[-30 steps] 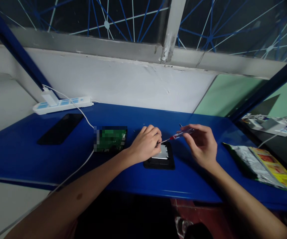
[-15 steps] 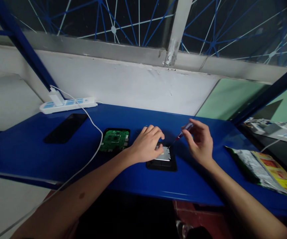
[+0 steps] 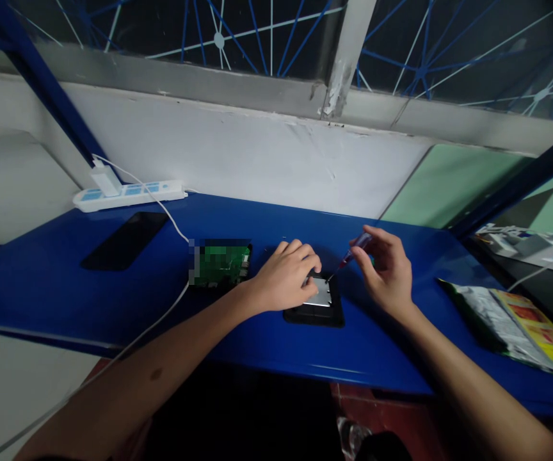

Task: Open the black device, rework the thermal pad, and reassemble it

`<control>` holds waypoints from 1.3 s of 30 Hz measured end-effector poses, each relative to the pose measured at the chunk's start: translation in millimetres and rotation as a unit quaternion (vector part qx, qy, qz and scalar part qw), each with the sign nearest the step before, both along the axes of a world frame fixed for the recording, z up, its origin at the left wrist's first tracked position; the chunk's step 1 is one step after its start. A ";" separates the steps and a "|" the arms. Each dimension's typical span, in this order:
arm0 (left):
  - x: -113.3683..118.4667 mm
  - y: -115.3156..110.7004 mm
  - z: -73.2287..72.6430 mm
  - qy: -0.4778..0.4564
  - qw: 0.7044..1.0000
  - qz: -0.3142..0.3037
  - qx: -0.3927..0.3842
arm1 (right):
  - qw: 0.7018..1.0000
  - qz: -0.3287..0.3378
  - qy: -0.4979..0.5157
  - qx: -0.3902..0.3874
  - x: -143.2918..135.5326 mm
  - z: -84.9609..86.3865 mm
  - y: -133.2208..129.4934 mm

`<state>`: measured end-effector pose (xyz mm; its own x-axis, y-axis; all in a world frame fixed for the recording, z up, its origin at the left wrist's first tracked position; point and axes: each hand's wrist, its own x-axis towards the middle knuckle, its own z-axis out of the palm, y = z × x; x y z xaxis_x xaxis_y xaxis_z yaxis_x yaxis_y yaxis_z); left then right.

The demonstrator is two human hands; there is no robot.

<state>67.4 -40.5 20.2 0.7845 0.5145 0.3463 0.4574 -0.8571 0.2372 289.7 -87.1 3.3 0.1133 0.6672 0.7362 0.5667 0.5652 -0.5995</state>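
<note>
A shallow black plastic cover [image 3: 315, 317] lies on the blue table, with a flat silver metal plate [image 3: 323, 293] set in it. My left hand [image 3: 288, 276] curls over the left side of the cover, its thumb resting on the plate and its fingers bent near the far edge. Between the thumb and fingers of my right hand [image 3: 386, 269] is a slim screwdriver [image 3: 356, 248] with a clear purplish handle. It leans, its tip down at the plate's far right corner. A green circuit board [image 3: 223, 262] in a black housing sits left of my left hand, partly blurred out.
A black phone-like slab [image 3: 125, 242] lies on the left of the table [image 3: 257, 349]. Behind it is a white power strip [image 3: 130, 195] with a charger; its white cable [image 3: 161, 318] runs across the table. At the right lies a silver-and-yellow packet [image 3: 511, 326].
The camera view has shifted slightly. Both hands keep nearly the same place, with the screwdriver tip still at the plate's corner.
</note>
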 end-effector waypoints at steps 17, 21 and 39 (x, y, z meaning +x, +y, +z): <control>-9.4 1.2 5.3 0.060 0.994 -0.062 -0.060 | 0.995 0.076 0.039 -0.045 -12.2 4.8 -9.0; -14.6 2.7 7.5 0.080 0.991 -0.080 -0.076 | 0.995 0.069 0.058 -0.042 -16.2 3.5 -7.1; -20.0 2.3 8.3 0.126 0.984 -0.098 -0.079 | 0.996 0.054 0.071 -0.028 -21.2 2.8 -5.6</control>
